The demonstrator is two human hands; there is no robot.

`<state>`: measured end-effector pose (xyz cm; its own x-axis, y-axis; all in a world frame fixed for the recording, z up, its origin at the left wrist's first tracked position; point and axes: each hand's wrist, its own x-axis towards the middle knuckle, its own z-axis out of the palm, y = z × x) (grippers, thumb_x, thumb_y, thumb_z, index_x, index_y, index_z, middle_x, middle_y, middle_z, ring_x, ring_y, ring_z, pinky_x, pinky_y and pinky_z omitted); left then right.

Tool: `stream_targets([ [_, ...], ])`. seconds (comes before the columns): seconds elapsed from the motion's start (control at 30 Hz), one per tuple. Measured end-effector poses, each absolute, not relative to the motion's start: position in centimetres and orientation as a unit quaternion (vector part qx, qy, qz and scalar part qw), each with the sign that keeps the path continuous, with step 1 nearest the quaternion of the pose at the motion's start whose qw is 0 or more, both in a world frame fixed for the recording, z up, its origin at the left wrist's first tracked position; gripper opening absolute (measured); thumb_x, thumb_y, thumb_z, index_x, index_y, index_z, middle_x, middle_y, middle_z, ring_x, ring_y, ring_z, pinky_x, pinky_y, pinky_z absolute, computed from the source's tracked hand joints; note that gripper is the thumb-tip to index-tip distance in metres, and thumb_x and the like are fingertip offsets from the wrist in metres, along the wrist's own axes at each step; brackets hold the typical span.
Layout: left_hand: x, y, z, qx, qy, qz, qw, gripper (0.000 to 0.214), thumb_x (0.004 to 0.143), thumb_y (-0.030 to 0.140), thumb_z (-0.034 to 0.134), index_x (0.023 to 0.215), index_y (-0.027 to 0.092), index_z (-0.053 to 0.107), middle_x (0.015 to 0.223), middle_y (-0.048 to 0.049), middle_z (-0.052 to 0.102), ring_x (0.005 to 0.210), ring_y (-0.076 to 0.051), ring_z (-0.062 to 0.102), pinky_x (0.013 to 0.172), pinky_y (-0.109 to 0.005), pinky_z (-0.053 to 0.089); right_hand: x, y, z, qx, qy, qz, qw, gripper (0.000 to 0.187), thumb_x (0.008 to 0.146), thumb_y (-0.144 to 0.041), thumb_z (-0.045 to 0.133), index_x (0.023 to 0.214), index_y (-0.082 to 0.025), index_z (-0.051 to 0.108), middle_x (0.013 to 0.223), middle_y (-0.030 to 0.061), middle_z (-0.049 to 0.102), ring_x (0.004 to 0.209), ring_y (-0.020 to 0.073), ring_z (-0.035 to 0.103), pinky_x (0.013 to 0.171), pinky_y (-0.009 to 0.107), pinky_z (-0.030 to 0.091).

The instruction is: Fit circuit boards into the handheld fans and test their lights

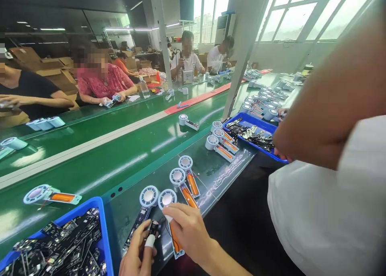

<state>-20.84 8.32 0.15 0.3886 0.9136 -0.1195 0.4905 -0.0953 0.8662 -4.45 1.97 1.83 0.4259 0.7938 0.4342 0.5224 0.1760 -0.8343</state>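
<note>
My left hand (137, 252), with a white-taped fingertip, pinches a small black circuit board (153, 227) over the table edge. My right hand (187, 231) is curled over the handle of an open light-blue handheld fan shell (167, 198) with an orange battery, and holds it down. Just left of it lies another fan shell (148, 196) with a black board in its handle. Two more fan shells (177, 176) (185, 162) with orange batteries lie beyond, side by side.
A blue tray (104, 231) of black circuit boards stands at my left. A fan shell (36, 194) lies on the green conveyor belt (120, 147). A co-worker's arm (331, 107) and white shirt fill the right, by another blue tray (259, 123). Other people sit across the belt.
</note>
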Motion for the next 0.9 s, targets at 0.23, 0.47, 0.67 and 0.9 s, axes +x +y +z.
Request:
stream_targets([
  [0.23,-21.1,8.3,1.0,0.637,0.495,0.195,0.559,0.051,0.084,0.063,0.054,0.113,0.022,0.057,0.056,0.0066,0.055,0.043,-0.015,0.05,0.043,-0.024,0.043,-5.2,2.4,1.3,-0.563,-0.475,0.382,0.558,0.037,0.089,-0.019,0.062,0.123,-0.024,0.052,0.092,-0.001,0.074,0.068,0.0125,0.066,0.064,0.021,0.051],
  [0.47,-21.4,9.2,3.0,0.736,0.439,0.166,0.487,0.045,0.09,0.056,0.052,0.113,0.022,0.069,0.08,-0.0029,0.066,0.068,-0.02,0.063,0.061,-0.028,0.052,-3.2,1.5,2.8,-0.573,-0.681,0.241,0.387,0.055,0.089,-0.005,0.049,0.141,-0.023,0.042,0.11,0.0031,0.073,0.107,0.0195,0.068,0.089,0.027,0.05],
  [0.67,-21.3,9.6,2.5,0.811,0.407,0.175,0.383,0.035,0.095,0.048,0.049,0.104,0.022,0.07,0.109,-0.0079,0.069,0.093,-0.023,0.065,0.083,-0.032,0.052,-3.6,1.5,2.6,-0.586,-0.696,0.181,0.373,0.05,0.089,-0.007,0.049,0.136,-0.022,0.045,0.107,0.003,0.072,0.097,0.0192,0.066,0.08,0.027,0.051],
  [0.9,-21.0,8.6,1.6,0.789,0.444,0.192,0.379,0.041,0.098,0.051,0.038,0.104,0.02,0.064,0.098,-0.0069,0.063,0.081,-0.022,0.06,0.073,-0.032,0.05,-3.8,1.6,1.4,-0.584,-0.688,0.135,0.409,0.025,0.09,-0.009,0.055,0.109,-0.023,0.063,0.101,0.0037,0.066,0.091,0.018,0.061,0.078,0.027,0.049],
])
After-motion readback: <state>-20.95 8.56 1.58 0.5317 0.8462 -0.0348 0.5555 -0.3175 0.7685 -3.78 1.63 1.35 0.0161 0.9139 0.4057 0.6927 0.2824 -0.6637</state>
